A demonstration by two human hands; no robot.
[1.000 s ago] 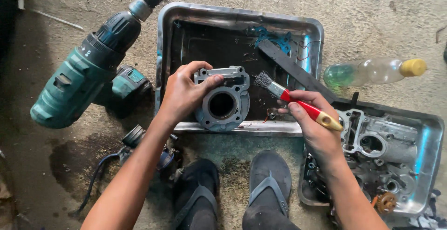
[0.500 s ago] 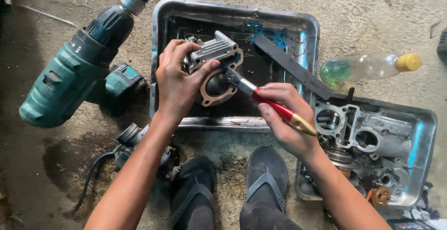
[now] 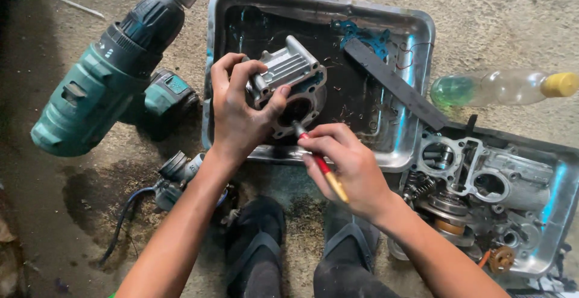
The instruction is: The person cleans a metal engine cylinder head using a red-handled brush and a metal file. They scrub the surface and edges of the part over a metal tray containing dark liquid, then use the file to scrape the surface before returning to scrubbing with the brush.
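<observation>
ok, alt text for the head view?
Left hand tilts a grey engine cylinder over a metal tray while the right hand pokes a red-handled brush into its bore; green drill lies left.

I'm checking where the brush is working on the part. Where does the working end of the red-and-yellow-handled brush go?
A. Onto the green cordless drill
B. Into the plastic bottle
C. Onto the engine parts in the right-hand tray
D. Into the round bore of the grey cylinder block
D: the right hand holds the brush with its tip inside the bore of the cylinder block, which the left hand holds tilted over the metal tray.
</observation>
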